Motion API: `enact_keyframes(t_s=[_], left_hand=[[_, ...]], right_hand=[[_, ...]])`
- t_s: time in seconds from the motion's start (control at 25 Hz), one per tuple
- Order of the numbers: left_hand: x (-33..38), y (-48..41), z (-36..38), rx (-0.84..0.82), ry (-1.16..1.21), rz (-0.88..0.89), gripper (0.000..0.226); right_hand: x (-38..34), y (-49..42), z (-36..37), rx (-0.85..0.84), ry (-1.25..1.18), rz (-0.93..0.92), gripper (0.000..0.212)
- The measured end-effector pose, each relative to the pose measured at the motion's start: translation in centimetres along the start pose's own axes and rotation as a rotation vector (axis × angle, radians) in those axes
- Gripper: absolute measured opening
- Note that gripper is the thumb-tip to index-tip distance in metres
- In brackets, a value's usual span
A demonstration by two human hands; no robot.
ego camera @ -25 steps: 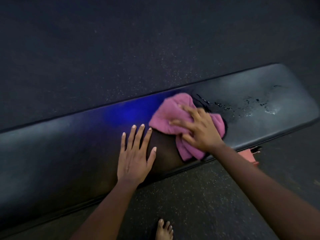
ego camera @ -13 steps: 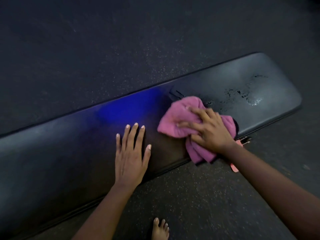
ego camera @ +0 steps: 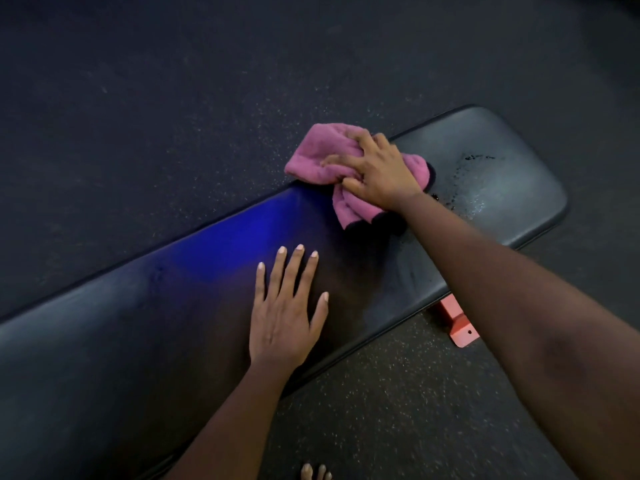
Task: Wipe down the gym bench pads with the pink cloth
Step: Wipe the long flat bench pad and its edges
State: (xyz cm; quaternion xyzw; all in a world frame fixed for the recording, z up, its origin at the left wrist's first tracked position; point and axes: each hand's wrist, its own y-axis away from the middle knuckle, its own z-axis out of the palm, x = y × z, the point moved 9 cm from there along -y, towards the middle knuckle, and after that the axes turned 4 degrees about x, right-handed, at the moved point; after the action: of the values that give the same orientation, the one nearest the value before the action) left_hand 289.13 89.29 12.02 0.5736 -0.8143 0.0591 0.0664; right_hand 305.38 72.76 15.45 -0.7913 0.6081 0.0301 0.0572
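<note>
Toes (ego camera: 315, 472) show at six o'clock on the speckled floor (ego camera: 398, 410), so I judge the person stands close against the near side of the bench pad (ego camera: 104, 341), a long dark strip running from eight o'clock up to two o'clock. Just past them, the left hand (ego camera: 285, 313) lies flat on the pad near its middle, its fingers (ego camera: 298, 268) straight and spread, holding nothing. I read it as a brace, taking the body's weight so the other arm can reach across. At four o'clock from that hand an orange-red bracket (ego camera: 457, 323) pokes out from under the pad's near edge, part of the frame I suppose. A blue glow (ego camera: 235, 244) sits on the vinyl at eleven o'clock from the left hand, a reflected light by the look of it. Farther on, at one o'clock, the right hand (ego camera: 377, 174) presses the pink cloth (ego camera: 311, 157) onto the pad, fingers (ego camera: 363, 140) curled into the bunched fabric and gripping it; bunching gives a thick wad to push with. The cloth sits at the pad's far edge, one corner overhanging it toward eleven o'clock. At three o'clock from the cloth, droplets (ego camera: 464, 188) bead on the pad's rounded end, so that stretch looks unwiped to me, and I would sweep there next.
</note>
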Motion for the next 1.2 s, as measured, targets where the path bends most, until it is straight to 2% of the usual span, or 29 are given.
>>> enact_keyframes(t_s=[0.2, 0.36, 0.52, 0.76, 0.88, 1.04, 1.2], left_hand=[[0.1, -0.2, 0.0, -0.013, -0.007, -0.011, 0.06], [-0.1, -0.2, 0.0, -0.037, -0.008, -0.022, 0.061], [0.0, -0.2, 0.1, -0.06, -0.01, -0.026, 0.063], [0.5, -0.2, -0.3, -0.08, 0.037, -0.088, 0.064], [3.3, -2.8, -0.7, -0.069, 0.111, -0.127, 0.065], [10.4, -9.1, 0.3, -0.024, 0.169, -0.012, 0.064], [14.3, -12.4, 2.7, -0.031, 0.042, 0.091, 0.06]], right_hand=[[2.4, 11.1, -0.7, 0.069, -0.041, -0.023, 0.043], [3.2, 19.7, -1.6, 0.086, -0.086, 0.026, 0.043], [3.6, 23.7, -1.3, 0.07, -0.088, -0.008, 0.045], [6.3, 17.9, -1.1, 0.042, -0.065, 0.073, 0.041], [8.9, 14.2, -1.2, 0.04, -0.082, 0.088, 0.044], [15.1, 6.0, -1.6, 0.019, -0.065, 0.216, 0.057], [20.5, 0.7, -2.4, 0.006, -0.001, 0.185, 0.066]])
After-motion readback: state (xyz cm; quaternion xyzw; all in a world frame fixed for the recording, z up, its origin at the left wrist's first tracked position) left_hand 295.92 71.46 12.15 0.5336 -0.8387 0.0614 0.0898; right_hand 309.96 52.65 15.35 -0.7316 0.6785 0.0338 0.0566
